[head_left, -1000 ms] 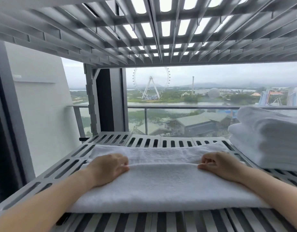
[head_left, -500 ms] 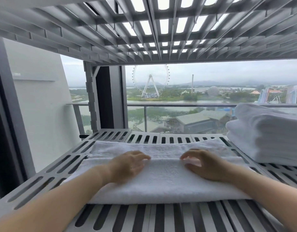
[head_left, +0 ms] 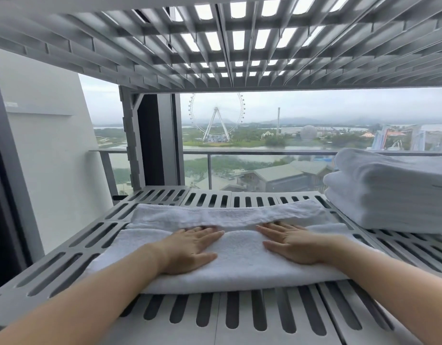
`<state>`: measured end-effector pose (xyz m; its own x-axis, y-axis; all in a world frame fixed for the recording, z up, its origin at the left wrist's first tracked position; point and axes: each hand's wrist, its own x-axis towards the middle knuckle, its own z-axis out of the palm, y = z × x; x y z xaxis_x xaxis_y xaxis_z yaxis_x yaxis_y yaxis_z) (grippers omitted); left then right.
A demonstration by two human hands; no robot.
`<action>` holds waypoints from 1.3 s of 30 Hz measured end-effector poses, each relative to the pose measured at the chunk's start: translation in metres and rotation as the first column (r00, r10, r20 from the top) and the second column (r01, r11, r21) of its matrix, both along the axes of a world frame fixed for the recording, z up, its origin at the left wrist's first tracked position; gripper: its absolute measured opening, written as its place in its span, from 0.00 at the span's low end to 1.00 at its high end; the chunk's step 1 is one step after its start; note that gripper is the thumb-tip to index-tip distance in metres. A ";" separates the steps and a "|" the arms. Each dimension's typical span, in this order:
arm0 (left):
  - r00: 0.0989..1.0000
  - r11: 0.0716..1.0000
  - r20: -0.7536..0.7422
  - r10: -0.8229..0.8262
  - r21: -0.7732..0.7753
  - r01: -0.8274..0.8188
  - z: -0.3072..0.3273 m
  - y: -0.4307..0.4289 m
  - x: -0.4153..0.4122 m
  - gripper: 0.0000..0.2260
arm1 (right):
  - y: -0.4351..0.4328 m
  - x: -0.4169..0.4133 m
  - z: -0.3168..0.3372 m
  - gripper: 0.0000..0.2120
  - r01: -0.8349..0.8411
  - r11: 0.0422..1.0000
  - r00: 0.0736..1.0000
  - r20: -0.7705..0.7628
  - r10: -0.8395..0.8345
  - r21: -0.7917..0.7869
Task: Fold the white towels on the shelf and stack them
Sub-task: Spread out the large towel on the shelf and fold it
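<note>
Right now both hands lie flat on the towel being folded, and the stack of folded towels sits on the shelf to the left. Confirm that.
Wrong on the side. In the head view the stack of folded towels sits to the right. Both the left hand and right hand do lie flat on the towel on the shelf.

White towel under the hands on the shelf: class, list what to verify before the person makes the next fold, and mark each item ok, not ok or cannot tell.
1. Both hands flat on the towel: ok; left hand and right hand lie palm down, fingers spread.
2. Folded near layer lies smooth: ok.
3. Far strip of the towel covered by the fold: not ok; it still shows beyond the fingertips.
4. Towel fully on the shelf: ok.
5. Stack of folded towels at right clear of the working towel: ok, apart.
6. Stack's right edge squared: cannot tell, it runs out of frame.
</note>
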<state>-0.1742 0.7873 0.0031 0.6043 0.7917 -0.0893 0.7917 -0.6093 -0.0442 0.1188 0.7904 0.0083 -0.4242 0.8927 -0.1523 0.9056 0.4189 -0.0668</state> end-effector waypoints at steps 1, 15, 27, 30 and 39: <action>1.000 1.000 -0.006 0.005 0.006 -0.005 0.001 0.000 0.000 0.26 | 0.002 0.001 0.001 0.27 0.008 1.000 0.999 -0.034 -0.008 0.012; 0.970 0.926 0.223 0.094 0.339 -0.168 0.014 0.032 0.003 0.13 | 0.043 -0.001 0.014 0.26 -0.077 0.901 0.997 0.004 0.083 0.426; 0.956 0.902 0.123 0.267 0.316 -0.293 0.018 0.059 0.000 0.19 | 0.069 -0.005 0.012 0.19 0.020 0.908 0.999 0.038 -0.039 0.417; 0.932 0.857 0.166 0.322 0.367 -0.361 0.015 0.063 0.005 0.19 | 0.069 -0.005 0.014 0.16 0.023 0.892 0.998 0.044 -0.048 0.451; 0.944 0.759 0.302 0.129 0.582 -0.290 0.032 0.030 -0.004 0.21 | 0.048 -0.004 0.021 0.11 0.122 0.560 0.991 -0.135 -0.019 0.819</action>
